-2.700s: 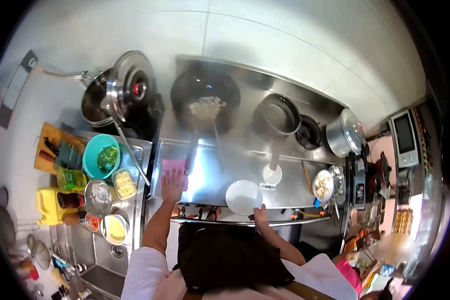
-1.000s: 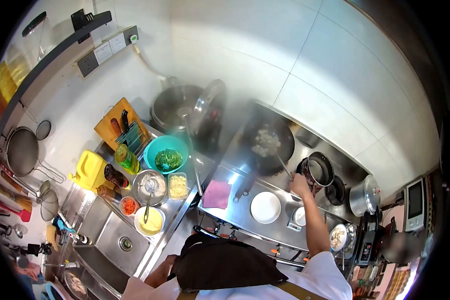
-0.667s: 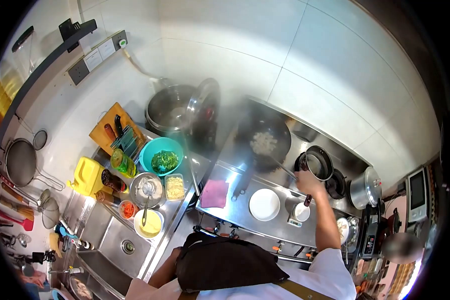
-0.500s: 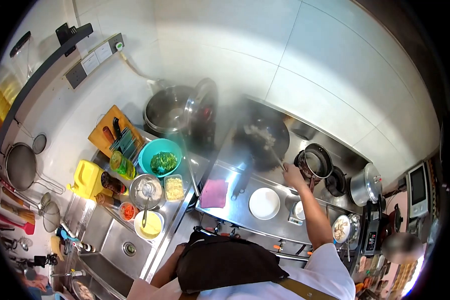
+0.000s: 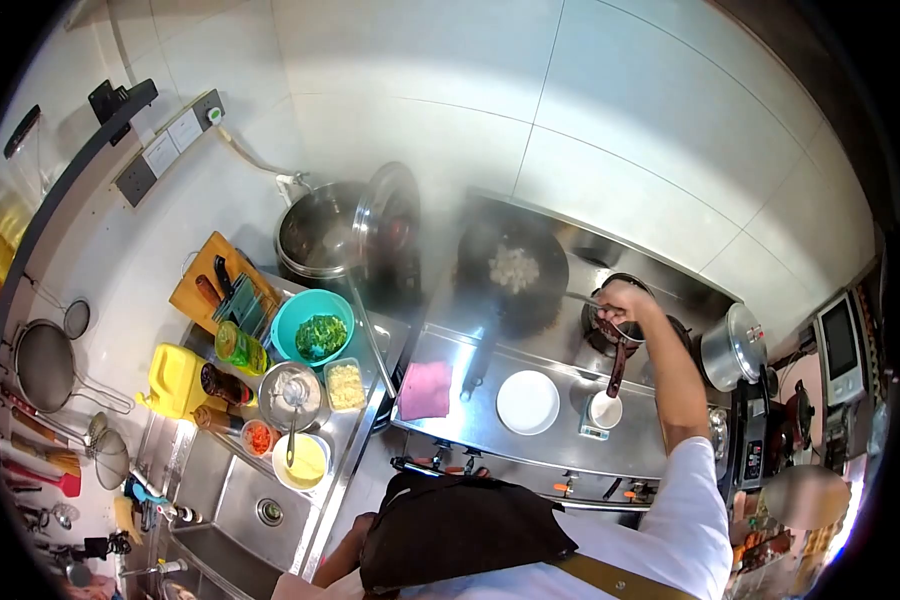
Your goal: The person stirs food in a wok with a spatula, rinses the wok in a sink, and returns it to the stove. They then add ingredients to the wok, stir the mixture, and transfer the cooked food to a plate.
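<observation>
My right hand [image 5: 622,300] is closed around a long-handled metal cooking utensil [image 5: 582,298], held over a small dark saucepan [image 5: 617,372] whose brown handle points toward me. The utensil's end reaches to the right rim of the black wok [image 5: 470,285]. Pale chunks of food [image 5: 513,270] lie in the wok, with steam above. Low beside the dark apron is my left hand [image 5: 360,528], its fingers mostly hidden.
A white plate [image 5: 528,403] and a pink cloth [image 5: 426,390] lie on the steel counter. A white cup [image 5: 605,410] sits on a small scale. To the left are a teal bowl of greens [image 5: 311,302], a large open pot [image 5: 305,262] and a sink [image 5: 235,490].
My right hand has moved right and away from me, from the wok to over the saucepan, taking the utensil out of the food. The left hand stays low by the apron.
</observation>
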Motion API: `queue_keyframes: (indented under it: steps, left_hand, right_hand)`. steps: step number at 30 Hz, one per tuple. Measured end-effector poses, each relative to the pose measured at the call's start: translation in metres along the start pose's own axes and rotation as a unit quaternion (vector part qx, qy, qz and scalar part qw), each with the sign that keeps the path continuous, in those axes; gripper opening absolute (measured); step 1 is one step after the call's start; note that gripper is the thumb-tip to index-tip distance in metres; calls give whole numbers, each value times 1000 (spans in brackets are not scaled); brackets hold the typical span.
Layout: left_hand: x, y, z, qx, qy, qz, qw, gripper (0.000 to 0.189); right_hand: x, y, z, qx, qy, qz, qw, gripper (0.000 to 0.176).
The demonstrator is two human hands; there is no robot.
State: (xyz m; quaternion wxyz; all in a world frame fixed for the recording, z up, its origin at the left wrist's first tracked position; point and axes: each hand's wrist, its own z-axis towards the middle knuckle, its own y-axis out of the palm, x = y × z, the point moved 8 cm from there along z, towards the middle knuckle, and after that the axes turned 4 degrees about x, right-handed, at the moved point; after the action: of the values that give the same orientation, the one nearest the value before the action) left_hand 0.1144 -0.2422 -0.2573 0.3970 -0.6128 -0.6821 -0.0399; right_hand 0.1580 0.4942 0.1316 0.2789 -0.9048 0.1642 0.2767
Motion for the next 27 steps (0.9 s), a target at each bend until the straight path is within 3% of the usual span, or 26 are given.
queue_keyframes:
  steps: [1,2,3,4,5,7,8,9,11,13,17,19,22,24,27]
  left_hand:
    - [-1,0,-2,8,-26,-28,999,33]
    - [-1,-2,-2,17,-50,-56,997,33]
    - [-1,-3,-1,26,-75,-84,993,33]
    - [-4,-4,3,35,-99,-112,988,32]
    - [7,-9,8,47,-19,-53,997,32]
    - [29,-13,12,64,136,71,986,32]
    - [29,-16,14,66,123,34,990,33]
    - [29,-17,16,66,110,-3,992,33]
    - [29,-17,19,73,106,1,992,34]
    - [32,-18,18,86,124,85,985,35]
    - [25,-17,9,59,9,-53,997,37]
    - [24,-15,4,63,-27,-117,991,37]
    - [19,-6,14,-2,40,83,996,39]
    - [20,-9,14,24,58,42,997,38]
    - [25,-11,11,30,99,15,995,37]
  right_hand:
    - [21,14,31,-58,25,66,996,14]
    - [25,21,44,-17,-20,87,996,16]
    - [18,29,39,43,-114,55,991,15]
    - [12,37,40,84,-151,-14,985,18]
    - [6,42,40,123,-186,-83,971,22]
    - [-27,42,16,195,-333,-287,877,23]
    - [-42,41,-2,227,-396,-382,804,24]
    - [-50,33,-10,192,-322,-396,838,24]
    - [-64,15,-13,165,-379,-446,794,22]
    - [-73,-2,-46,112,-145,-384,905,23]
    - [-50,-24,-19,-10,-50,-330,943,23]
    - [-43,-3,-25,-36,-36,-231,972,17]
    - [-38,25,-27,10,-74,-91,993,13]
    - [-36,33,-19,10,-90,-7,996,13]
    - [-51,20,-37,41,-122,-90,988,16]
